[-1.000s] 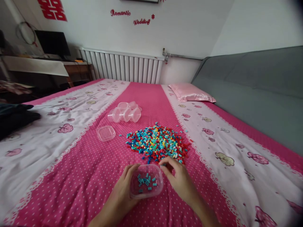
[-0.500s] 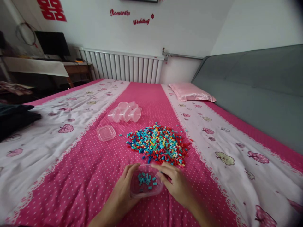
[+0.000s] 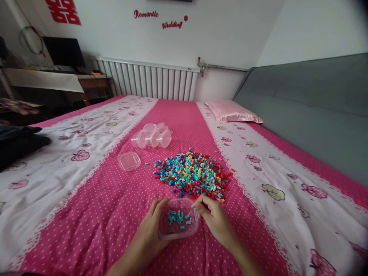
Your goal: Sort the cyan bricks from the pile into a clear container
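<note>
A: What is the left hand (image 3: pixel 149 224) doing?

B: It is gripping the tub (image 3: pixel 188 231), with the fingers wrapping round its left side and the thumb lying along the rim.

A: And where is the tub sitting?

B: Toward the near edge of the bed (image 3: pixel 89 234), open side up. I can't tell whether it is resting on the bed or hovering just over it. Some teal bricks (image 3: pixel 179 219) are lying loose inside.

A: The right hand (image 3: pixel 214 216)?

B: It is hovering at the tub's right rim, keeping a narrow pinch, and a teal brick (image 3: pixel 195 209) is showing at the tips.

A: What else is lying about?

B: A mixed pile (image 3: pixel 189 172) is spreading just beyond the tub. A lid (image 3: pixel 129 161) is lying left of that, and more tubs (image 3: pixel 152 137) are standing farther toward the far edge. A pillow (image 3: pixel 232 111) is lying near the far right corner.
</note>
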`<state>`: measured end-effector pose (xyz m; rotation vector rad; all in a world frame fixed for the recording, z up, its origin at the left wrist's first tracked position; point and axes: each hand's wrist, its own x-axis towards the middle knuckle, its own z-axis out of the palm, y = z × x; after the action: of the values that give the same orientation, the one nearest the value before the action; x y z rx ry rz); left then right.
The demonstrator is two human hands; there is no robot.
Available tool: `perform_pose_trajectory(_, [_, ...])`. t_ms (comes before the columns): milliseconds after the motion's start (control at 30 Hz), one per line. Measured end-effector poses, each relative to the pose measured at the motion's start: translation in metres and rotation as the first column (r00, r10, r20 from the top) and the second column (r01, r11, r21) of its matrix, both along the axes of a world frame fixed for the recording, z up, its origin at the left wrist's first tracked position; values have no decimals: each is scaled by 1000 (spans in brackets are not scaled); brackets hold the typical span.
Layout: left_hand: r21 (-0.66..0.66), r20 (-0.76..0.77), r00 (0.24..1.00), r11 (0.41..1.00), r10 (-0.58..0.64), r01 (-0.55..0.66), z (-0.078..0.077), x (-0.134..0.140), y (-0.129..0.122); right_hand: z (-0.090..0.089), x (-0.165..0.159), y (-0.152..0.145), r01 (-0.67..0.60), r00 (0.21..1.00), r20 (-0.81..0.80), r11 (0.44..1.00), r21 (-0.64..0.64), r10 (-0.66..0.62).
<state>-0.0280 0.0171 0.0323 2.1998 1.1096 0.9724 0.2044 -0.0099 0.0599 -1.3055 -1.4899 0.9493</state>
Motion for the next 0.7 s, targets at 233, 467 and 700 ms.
perform_pose_trajectory(233, [-29,3,1000,1000,-10,10,-2,-1,-1,4,0,1,-29,996,-82,1000,-8,28])
perform_pose_trajectory(467, [-24,0,1000,1000,-14,14,-8,0,0,7,-5,-1,-68,998,5,997,41,68])
perform_pose_trajectory(700, [-23,11,1000,1000,-10,11,-6,1,-4,5,-8,-4,-55,998,16,998,-4,55])
